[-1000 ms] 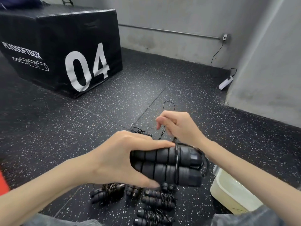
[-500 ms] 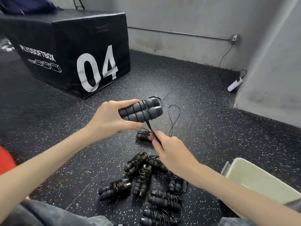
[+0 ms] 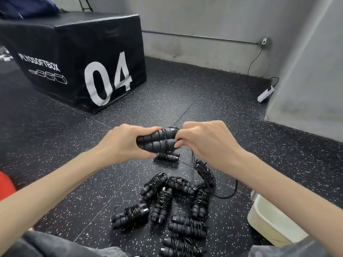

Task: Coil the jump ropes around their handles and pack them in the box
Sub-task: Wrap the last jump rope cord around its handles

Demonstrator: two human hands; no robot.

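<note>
Head view, starting nearest me: my grey trouser knees (image 3: 55, 245) fill the bottom edge, and a cream plastic box (image 3: 267, 219) sits at the lower right, just under my right forearm. Between them, in the lower middle of the frame, a pile of coiled jump ropes (image 3: 167, 206) lies on the speckled black floor (image 3: 55, 145), each with black cord wound round its paired handles. One more coiled rope (image 3: 168, 156) lies apart, just beyond the pile.

Above that, at mid-frame, my left hand (image 3: 122, 143) is wrapped round a pair of black ribbed handles (image 3: 159, 140), held side by side off the floor. My right hand (image 3: 206, 141) pinches at their right end, where a turn of thin black cord (image 3: 219, 193) crosses them; the loose cord trails down to the floor beside the pile.

Farther off, upper left, stands a black plyo box (image 3: 79, 58) marked 04. A white power strip (image 3: 265, 94) lies at the grey wall (image 3: 204, 19), right of centre.
</note>
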